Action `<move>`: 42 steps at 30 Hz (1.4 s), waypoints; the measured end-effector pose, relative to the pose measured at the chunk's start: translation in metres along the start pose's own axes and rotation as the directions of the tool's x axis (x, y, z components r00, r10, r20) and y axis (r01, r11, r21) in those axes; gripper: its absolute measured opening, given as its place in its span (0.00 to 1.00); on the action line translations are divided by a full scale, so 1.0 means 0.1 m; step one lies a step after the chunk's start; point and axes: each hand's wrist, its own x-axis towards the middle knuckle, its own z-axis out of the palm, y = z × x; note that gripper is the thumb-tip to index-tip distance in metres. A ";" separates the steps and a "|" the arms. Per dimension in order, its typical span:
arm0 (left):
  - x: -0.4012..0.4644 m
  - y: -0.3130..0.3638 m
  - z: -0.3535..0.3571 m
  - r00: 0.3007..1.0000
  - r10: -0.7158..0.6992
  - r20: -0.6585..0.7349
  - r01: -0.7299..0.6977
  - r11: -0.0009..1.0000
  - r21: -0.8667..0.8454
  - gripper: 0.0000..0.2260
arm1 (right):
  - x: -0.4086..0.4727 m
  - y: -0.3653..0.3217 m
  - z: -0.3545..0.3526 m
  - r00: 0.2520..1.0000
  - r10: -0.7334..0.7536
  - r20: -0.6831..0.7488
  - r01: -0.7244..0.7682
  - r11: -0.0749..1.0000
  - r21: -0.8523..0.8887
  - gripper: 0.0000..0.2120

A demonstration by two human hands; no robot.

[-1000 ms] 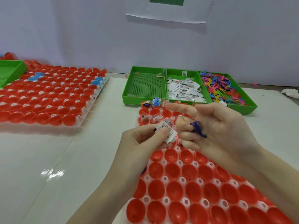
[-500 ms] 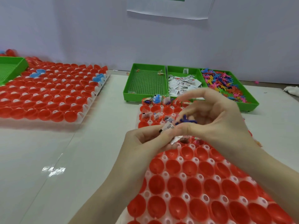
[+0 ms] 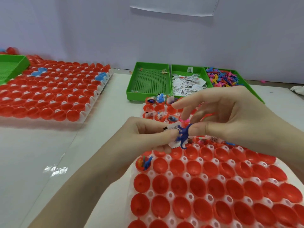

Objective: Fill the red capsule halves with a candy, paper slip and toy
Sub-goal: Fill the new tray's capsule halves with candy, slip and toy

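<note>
A white rack of open red capsule halves [image 3: 213, 186] fills the lower right; the far rows hold slips and toys, and one near-left half [image 3: 143, 163] holds small bits. Above the rack, my left hand [image 3: 148, 135] pinches a white paper slip [image 3: 172, 127]. My right hand [image 3: 230, 117] meets it and pinches a dark blue toy figure [image 3: 183, 135] between thumb and finger, its other fingers spread. The toy hangs over the slip's edge. Green trays behind hold a few candies [image 3: 150, 81], slips [image 3: 187, 83] and coloured toys [image 3: 220, 78].
A second rack of red capsule halves [image 3: 49, 94], with a few blue pieces, lies at the left. A green tray corner [image 3: 11, 66] sits at the far left. A white wall with a paper sheet [image 3: 172, 5] closes the back.
My right hand turned palm down and lowered the blue toy from its palm to its fingertips, bringing it against the slip in my left hand. The view shifted slightly lower.
</note>
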 end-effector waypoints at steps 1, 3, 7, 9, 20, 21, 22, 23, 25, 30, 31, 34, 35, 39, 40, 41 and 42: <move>0.00 0.01 -0.02 1.000 -0.005 0.022 0.005 1.000 0.015 0.05 | 0.01 -0.01 0.02 1.000 -0.002 -0.007 0.002 0.999 -0.047 0.21; -0.01 0.02 -0.07 0.999 -0.015 0.043 0.013 0.999 0.052 0.04 | 0.03 -0.02 0.06 1.000 -0.015 -0.023 0.013 0.995 -0.104 0.22; -0.03 0.04 -0.18 0.998 -0.016 0.068 0.010 0.996 0.088 0.03 | 0.05 0.06 0.14 0.998 0.013 -0.056 -0.022 0.987 -0.158 0.25; -0.03 0.02 -0.22 0.997 -0.028 0.072 0.020 0.994 0.105 0.02 | 0.06 0.13 0.21 1.000 0.018 0.012 -0.015 0.975 -0.220 0.18; -0.04 -0.35 -0.24 0.950 0.142 -0.277 0.003 0.885 0.466 0.16 | -0.01 0.42 0.52 0.998 0.049 0.046 -0.030 0.937 -0.348 0.12; -0.06 -0.38 -0.26 0.948 0.153 -0.281 0.014 0.858 0.514 0.18 | -0.02 0.44 0.53 0.995 0.077 0.062 -0.051 0.935 -0.350 0.11; -0.08 -0.40 -0.28 0.950 0.150 -0.272 0.026 0.833 0.552 0.19 | -0.04 0.45 0.54 0.992 0.100 0.077 -0.067 0.932 -0.355 0.10; -0.10 -0.42 -0.30 0.955 0.145 -0.258 0.035 0.809 0.586 0.19 | -0.05 0.46 0.55 0.990 0.113 0.088 -0.073 0.925 -0.372 0.08; -0.14 -0.46 -0.31 0.969 0.117 -0.218 0.054 0.760 0.648 0.13 | -0.07 0.47 0.57 0.988 0.109 0.109 -0.053 0.904 -0.424 0.06; -0.18 -0.52 -0.33 0.972 0.142 -0.187 0.029 0.719 0.694 0.05 | -0.06 0.42 0.54 0.963 0.079 0.259 0.076 0.839 -0.539 0.06; -0.19 -0.52 -0.34 0.972 0.152 -0.180 0.020 0.708 0.706 0.06 | -0.06 0.41 0.53 0.958 0.073 0.279 0.098 0.828 -0.553 0.07; -0.23 -0.51 -0.34 0.975 0.168 -0.142 -0.006 0.665 0.747 0.11 | -0.07 0.40 0.53 0.943 0.086 0.322 0.120 0.814 -0.568 0.10; -0.23 -0.51 -0.34 0.976 0.179 -0.125 -0.020 0.645 0.764 0.12 | -0.08 0.40 0.54 0.939 0.090 0.333 0.122 0.816 -0.565 0.10; -0.26 -0.53 -0.33 0.976 0.194 -0.096 -0.048 0.625 0.779 0.11 | -0.09 0.38 0.57 0.933 0.123 0.339 0.097 0.819 -0.566 0.11; -0.26 -0.53 -0.32 0.975 0.206 -0.088 -0.060 0.620 0.782 0.14 | -0.09 0.38 0.57 0.932 0.127 0.339 0.096 0.815 -0.571 0.12; -0.26 -0.54 -0.32 0.972 0.219 -0.088 -0.066 0.610 0.790 0.16 | -0.08 0.37 0.58 0.933 0.127 0.337 0.100 0.807 -0.582 0.12; -0.26 -0.55 -0.31 0.968 0.235 -0.094 -0.067 0.598 0.799 0.17 | -0.08 0.36 0.58 0.935 0.126 0.332 0.103 0.798 -0.594 0.12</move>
